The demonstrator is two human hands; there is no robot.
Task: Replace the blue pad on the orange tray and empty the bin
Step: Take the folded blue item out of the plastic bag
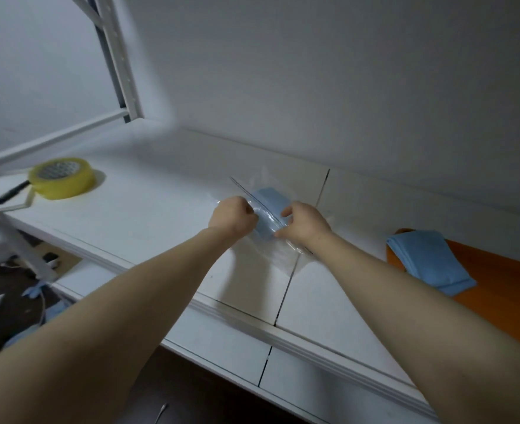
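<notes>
Starting at the left edge of the frame, a yellow tape roll [61,178] is sitting flat on the white table [148,215]. A black marker [11,192] is lying just beside it on a white board [5,208]. Above them, in the upper left, a white shelf frame [118,56] is rising against the wall.

Near the middle of the frame, the person is holding both bare arms stretched forward over the table. The left hand [232,217] is gripping the left edge of a clear plastic bag [280,255], its fingers curled tight on the film. The bag is lying on the table across a seam between two panels. A bagged blue pad [271,198] is showing through it, between and just beyond the two hands. The right hand [303,226] is pinching the same bag on its other side, with the forefinger partly out and touching the plastic over the pad.

Further right, the orange tray [503,286] is resting on the table at the frame's right edge, well apart from the bag. A folded blue pad [426,258] is lying on its left end.
</notes>
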